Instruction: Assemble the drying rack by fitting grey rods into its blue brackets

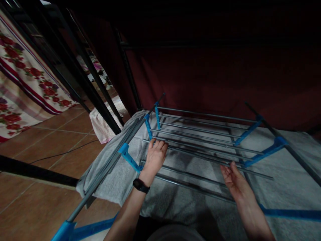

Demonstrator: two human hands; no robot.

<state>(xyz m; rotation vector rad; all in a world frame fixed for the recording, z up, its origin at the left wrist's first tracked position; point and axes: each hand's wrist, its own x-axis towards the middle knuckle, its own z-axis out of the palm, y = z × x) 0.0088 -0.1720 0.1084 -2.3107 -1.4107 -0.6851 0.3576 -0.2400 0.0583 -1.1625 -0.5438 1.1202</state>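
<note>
A loose grey metal rod point(260, 175) runs across a partly assembled rack of metal tubes and blue plastic brackets. My left hand point(154, 157), with a black band on its wrist, is closed over the rod near its left end. My right hand point(234, 182), palm turned partly up, pinches the same rod nearer its right end, which sticks out past the fingers. Close to my left hand is a blue bracket point(130, 159) on the left side tube. Another blue bracket point(265, 153) slants inward from the right side tube. Parallel crossbars point(208, 115) span the far part.
The rack lies on a grey cloth point(140, 155). More tubes point(125, 140) lie along the left side. Black metal posts point(100, 103) stand at the left, beside a tiled floor point(60, 150) with a striped cloth point(100, 125). A dark red surface point(200, 80) rises behind.
</note>
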